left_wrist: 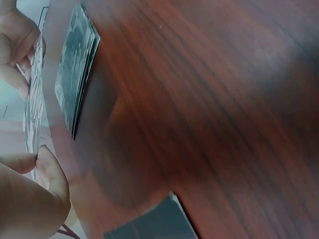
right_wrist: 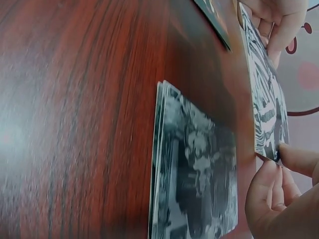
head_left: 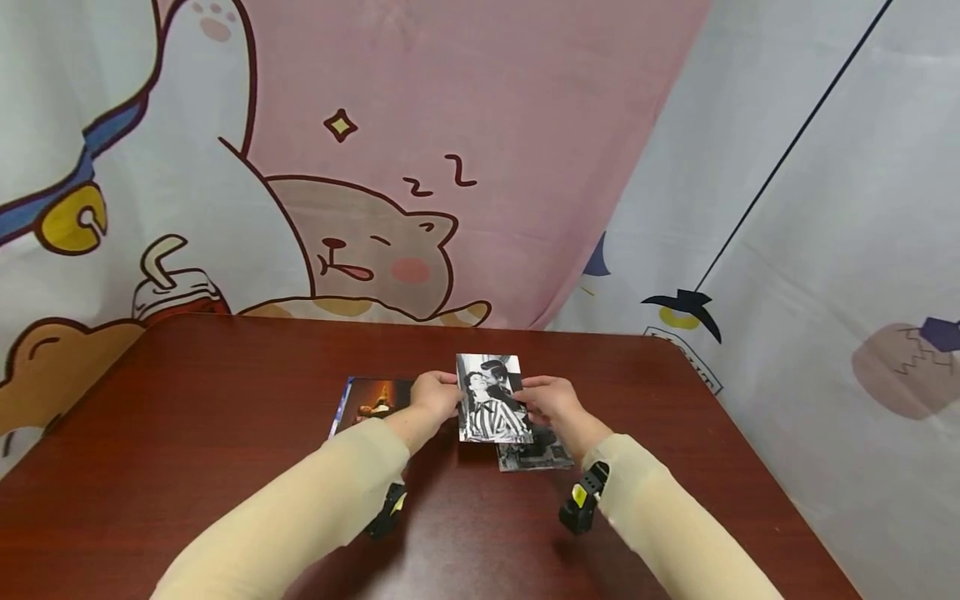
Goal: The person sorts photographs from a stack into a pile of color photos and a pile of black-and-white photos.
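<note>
Both hands hold up one black-and-white photo card [head_left: 491, 408] showing two people, one in a striped garment. My left hand [head_left: 437, 398] pinches its left edge between thumb and fingers. At the opposite edge, my right hand [head_left: 557, 404] pinches it the same way. The card is raised above the table, tilted toward the head camera. Below and to the right lies a small stack of black-and-white cards [right_wrist: 199, 169], partly covered by the held card in the head view. Left of the left hand rests a dark colour picture card [head_left: 375, 396], partly hidden by that hand.
All of this is over a reddish-brown wooden table [head_left: 480, 533]. Behind it hangs a cartoon-printed cloth [head_left: 525, 167] that meets the table's far edge. Each wrist wears a black strap with a small camera [head_left: 581, 500].
</note>
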Tool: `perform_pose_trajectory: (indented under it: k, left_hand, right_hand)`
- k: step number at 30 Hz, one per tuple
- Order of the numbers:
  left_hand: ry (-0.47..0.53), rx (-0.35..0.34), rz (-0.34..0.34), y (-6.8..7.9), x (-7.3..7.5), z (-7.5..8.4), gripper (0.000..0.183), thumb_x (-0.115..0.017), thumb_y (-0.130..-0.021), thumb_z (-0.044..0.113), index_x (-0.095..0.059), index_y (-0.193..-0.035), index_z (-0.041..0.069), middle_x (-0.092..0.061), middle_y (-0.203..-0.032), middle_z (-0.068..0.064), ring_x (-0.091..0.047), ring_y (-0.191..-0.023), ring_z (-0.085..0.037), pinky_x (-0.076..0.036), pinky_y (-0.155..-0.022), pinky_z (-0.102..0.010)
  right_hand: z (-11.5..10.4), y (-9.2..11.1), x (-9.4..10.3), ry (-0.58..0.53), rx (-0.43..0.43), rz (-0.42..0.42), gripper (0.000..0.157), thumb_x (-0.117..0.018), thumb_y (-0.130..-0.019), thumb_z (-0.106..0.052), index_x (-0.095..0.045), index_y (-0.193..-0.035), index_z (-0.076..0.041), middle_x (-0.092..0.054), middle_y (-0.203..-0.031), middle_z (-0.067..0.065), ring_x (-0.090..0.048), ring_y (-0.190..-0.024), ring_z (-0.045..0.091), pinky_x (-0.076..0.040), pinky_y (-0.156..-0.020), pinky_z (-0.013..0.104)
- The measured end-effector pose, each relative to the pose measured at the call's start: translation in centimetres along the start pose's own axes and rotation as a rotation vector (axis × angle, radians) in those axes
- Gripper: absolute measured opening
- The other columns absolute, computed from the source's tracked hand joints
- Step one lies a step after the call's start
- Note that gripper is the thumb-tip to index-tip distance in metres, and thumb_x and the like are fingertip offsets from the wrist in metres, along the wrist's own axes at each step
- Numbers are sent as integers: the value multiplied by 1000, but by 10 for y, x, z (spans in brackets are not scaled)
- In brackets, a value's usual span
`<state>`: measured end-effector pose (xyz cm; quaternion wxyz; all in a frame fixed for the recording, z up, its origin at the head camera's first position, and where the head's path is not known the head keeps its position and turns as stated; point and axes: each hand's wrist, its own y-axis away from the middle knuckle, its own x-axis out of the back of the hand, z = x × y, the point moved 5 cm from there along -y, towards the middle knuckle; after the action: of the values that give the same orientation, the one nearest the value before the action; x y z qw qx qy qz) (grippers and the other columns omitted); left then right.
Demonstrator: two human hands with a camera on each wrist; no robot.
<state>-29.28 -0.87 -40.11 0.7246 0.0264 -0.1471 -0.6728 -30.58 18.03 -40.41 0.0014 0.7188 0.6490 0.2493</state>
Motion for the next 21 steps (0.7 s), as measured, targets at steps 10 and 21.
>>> perform_pose_trajectory:
  k: [10,21]
  left_hand:
    - [-6,-18,-33,4,-21,-1,37,-50,-85,-3,-54,-123,-6,-62,-111,-24,-64,-96,-31,-57,-75,-35]
    - [-12,-51,-83,7,-39,-3,40,-50,-82,-9,-52,-122,-9,-62,-110,-26,-64,-94,-32,-58,-73,-37]
  right_hand:
    - [8,-5,18,11,-12,9,37,-64,-82,-5,-59,-119,3,-57,-77,-2,-45,-59,9,-45,-52,20]
    - [22,-7,32,24,-11,34,38,-64,-81,-2,-59,-118,5,-54,-68,-4,-43,-56,7,-43,-51,19]
